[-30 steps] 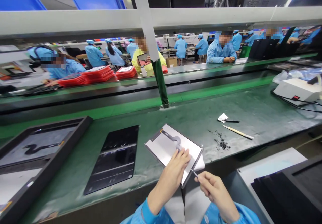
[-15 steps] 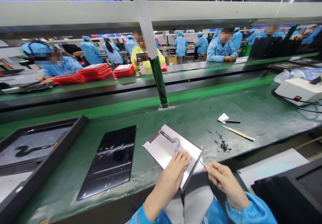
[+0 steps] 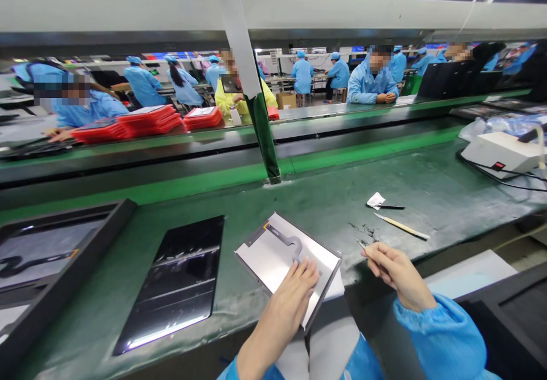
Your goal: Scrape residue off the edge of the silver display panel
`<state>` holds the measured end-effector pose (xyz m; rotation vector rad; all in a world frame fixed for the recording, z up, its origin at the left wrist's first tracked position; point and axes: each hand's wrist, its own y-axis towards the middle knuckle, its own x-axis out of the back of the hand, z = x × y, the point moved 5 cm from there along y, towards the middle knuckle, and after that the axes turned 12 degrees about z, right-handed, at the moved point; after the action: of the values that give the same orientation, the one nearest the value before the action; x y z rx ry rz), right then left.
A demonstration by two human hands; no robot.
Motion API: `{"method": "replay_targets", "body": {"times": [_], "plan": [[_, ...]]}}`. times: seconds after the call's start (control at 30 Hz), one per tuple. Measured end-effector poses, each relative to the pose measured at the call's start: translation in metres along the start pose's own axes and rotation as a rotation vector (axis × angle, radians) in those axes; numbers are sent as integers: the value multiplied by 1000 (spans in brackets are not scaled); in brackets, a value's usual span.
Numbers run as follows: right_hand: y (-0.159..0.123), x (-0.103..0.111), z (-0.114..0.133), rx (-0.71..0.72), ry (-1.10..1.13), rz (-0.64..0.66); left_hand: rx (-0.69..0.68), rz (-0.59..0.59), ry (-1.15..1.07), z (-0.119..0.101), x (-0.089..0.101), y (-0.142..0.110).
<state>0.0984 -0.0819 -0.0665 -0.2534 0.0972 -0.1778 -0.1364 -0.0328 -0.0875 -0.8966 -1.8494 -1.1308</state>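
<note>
My left hand [image 3: 290,291] lies flat with fingers stretched on the silvery back of a display panel [image 3: 258,254]. The panel is tilted at the bench's front edge, and a grey flex cable [image 3: 284,237] curves across it. My right hand [image 3: 395,269] is pinched on a thin, pointed metal tool [image 3: 359,244], most of it hidden by the fingers. Its tip is over a small heap of black scraps [image 3: 366,232], partly covered by the hand. Beyond lie a stick-like tool with a pale handle [image 3: 401,226] and a black stick [image 3: 392,207] beside crumpled white paper [image 3: 376,200].
A glossy black glass panel [image 3: 179,277] lies to the left, beside a dark frame tray [image 3: 92,254] with another panel. A green-wrapped post [image 3: 264,141] rises from the bench. A white box device [image 3: 499,151] with cables stands at right. Co-workers sit across the line.
My right hand has moved from the panel's right edge, up and right to the black scraps, carrying the thin tool. My left hand stays on the panel. The view has shifted slightly.
</note>
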Motion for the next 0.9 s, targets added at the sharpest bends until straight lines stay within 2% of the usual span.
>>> {"method": "replay_targets", "body": {"times": [0.57, 0.9], "plan": [[36, 58, 36, 127, 67, -231, -2, -27, 23, 0, -1, -1], [49, 80, 58, 199, 101, -309, -19, -30, 31, 0, 0, -2]]}}
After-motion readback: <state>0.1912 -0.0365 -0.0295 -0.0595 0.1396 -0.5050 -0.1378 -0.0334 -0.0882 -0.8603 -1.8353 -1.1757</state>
